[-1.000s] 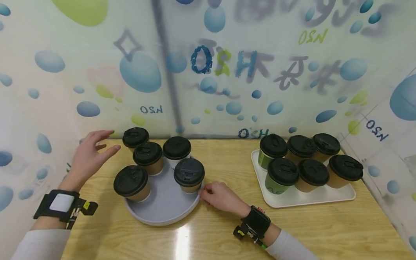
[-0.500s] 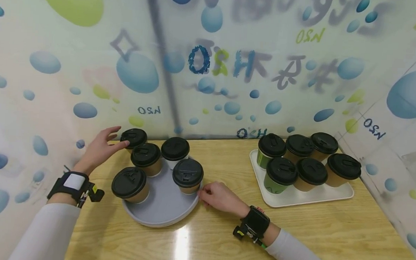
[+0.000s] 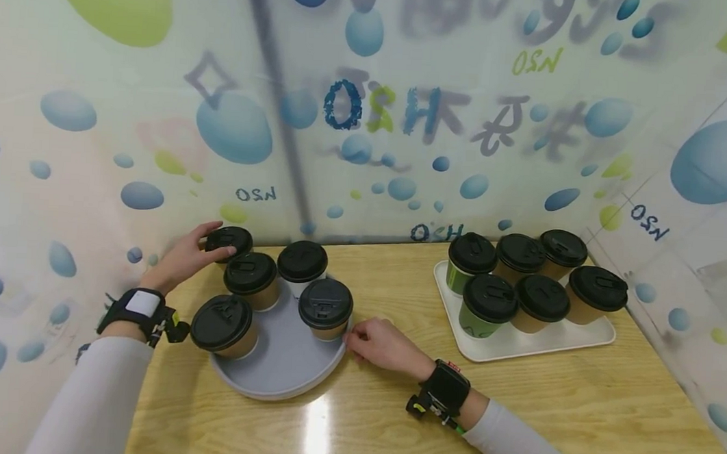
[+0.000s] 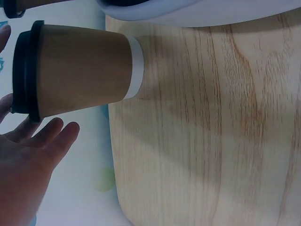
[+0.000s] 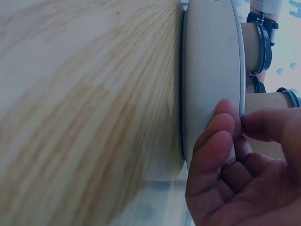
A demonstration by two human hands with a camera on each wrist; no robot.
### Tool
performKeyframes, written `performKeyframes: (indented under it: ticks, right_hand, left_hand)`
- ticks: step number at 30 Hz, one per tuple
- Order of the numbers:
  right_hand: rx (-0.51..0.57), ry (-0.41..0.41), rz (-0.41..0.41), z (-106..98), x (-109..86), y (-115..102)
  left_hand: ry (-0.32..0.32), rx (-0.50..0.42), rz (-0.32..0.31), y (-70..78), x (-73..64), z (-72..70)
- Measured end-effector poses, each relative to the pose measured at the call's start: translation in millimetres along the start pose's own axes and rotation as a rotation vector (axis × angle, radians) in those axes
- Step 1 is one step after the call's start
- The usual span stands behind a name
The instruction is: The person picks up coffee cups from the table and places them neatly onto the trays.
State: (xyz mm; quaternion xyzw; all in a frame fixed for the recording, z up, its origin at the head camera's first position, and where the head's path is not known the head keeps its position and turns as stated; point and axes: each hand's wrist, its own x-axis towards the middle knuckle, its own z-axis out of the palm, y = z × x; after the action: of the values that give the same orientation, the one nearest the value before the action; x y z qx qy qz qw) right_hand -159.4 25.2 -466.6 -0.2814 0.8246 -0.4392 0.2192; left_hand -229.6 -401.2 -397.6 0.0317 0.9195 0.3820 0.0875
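My left hand (image 3: 185,259) reaches round the black lid of the back-left coffee cup (image 4: 84,70), thumb on the near side and fingers on the far side. This brown paper cup stands upright on the wood, just beyond the round grey tray (image 3: 275,377). On the tray stand more lidded cups: a brown cup (image 3: 237,337) at the left, another brown cup (image 3: 261,290) behind it, a white cup (image 3: 299,278) at the back and a brown cup (image 3: 326,321) at the right. My right hand (image 3: 388,348) pinches the tray's right rim between thumb and fingers (image 5: 221,127).
To the right, a cream rectangular tray (image 3: 536,346) holds several black-lidded cups, with green cups (image 3: 482,322) on its left side and brown ones beside them. A patterned wall (image 3: 366,172) rises right behind the wooden table (image 3: 390,420).
My left hand has moved right and forward to the back-left cup, its thumb and fingers now at the lid. My right hand stays at the tray's rim. The head view has shifted slightly.
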Motion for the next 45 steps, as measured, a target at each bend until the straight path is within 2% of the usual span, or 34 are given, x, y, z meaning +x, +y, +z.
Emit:
performKeyframes:
  ticks: [7,14,18,25,33,36,40,43,45]
  right_hand:
    - [0.000,-0.004,0.008,0.3,0.0,-1.0]
    - [-0.009,-0.004,0.001,1.1,0.9,0.3]
    - [-0.006,-0.002,-0.007,0.4,0.0,-0.4]
    - [-0.008,0.003,-0.008,-0.2,-0.5,-1.2]
    - [-0.003,0.005,-0.011,0.5,0.4,1.0]
    - [0.002,0.003,-0.011,0.7,0.7,1.1]
    - [0.007,0.003,-0.009,1.3,1.1,2.0]
    - [0.001,0.004,-0.001,1.1,0.8,2.2]
    - [0.001,0.003,0.007,0.4,0.7,2.2]
  left_hand:
    - [-0.024,0.004,-0.037,-4.6,6.7,4.7]
    - [-0.048,-0.032,-0.071,-12.3,4.9,6.7]
    - [-0.051,-0.069,-0.055,-15.4,4.2,9.1]
    - [0.000,-0.056,0.007,-17.0,6.8,14.8]
    - [-0.028,-0.093,0.032,-20.3,14.2,16.5]
    - [-0.013,-0.108,0.026,-21.4,16.2,18.5]
    - [0.033,-0.125,0.051,-24.6,19.1,22.5]
    - [0.070,-0.111,0.057,-25.5,20.0,24.0]
    - [0.085,-0.083,0.039,-25.1,19.0,23.3]
